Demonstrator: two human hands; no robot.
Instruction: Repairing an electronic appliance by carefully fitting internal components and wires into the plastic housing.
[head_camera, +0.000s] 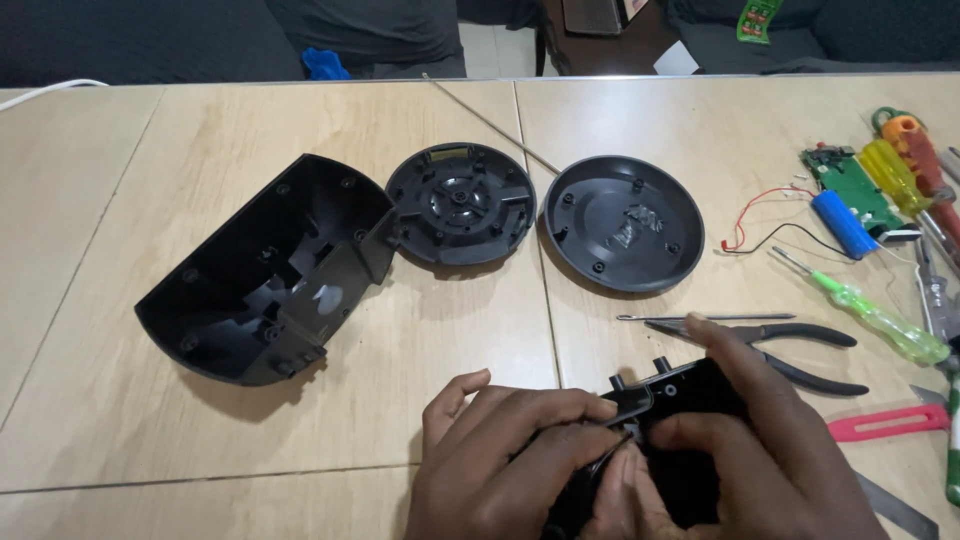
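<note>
— Black plastic is what both hands close on: a small black moulded plastic housing piece with short pegs (668, 400) sits low in the frame, right of centre, just above the bottom edge.

— How do the fingers sit?

— The left hand (500, 460) curls around the piece's left end, fingers bent tight against it. The right hand (760, 440) covers its right side, fingers wrapped over the top edge, thumb pressed near the middle. Both are holding it.

— And around them?

— On the pale wooden table (250, 120), a large curved black plastic shell (265, 270) lies at the left. Beside it, touching its upper right corner, is a round black ribbed plastic disc (460, 203), and right of that a round black plastic dish-shaped cover (623, 222). Black-handled long-nose pliers (790, 350) lie just beyond the right hand. Further right are a green-handled screwdriver (880, 320), a blue cylindrical battery cell (842, 224) and a green circuit board (850, 180).
</note>
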